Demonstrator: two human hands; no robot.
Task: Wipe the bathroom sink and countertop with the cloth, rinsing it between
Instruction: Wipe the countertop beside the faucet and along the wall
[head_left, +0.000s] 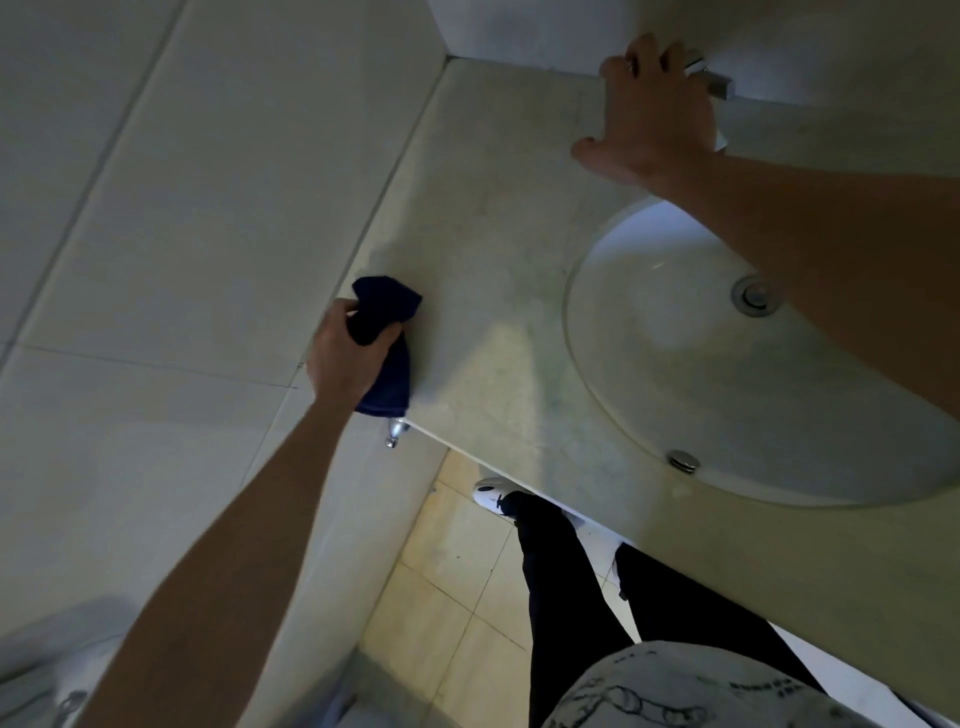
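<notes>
The left hand (349, 358) grips a bunched dark blue cloth (385, 332) at the counter's (483, 249) left edge, near its front corner. The right hand (654, 111) reaches over the sink (675, 364) to the back edge, fingers curled on the chrome tap (709, 78). Writing on the shirt (691, 686) is too blurred to read.

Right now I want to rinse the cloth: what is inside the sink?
The sink holds a metal drain and an overflow cap; no water shows. The right forearm covers its far side.
</notes>
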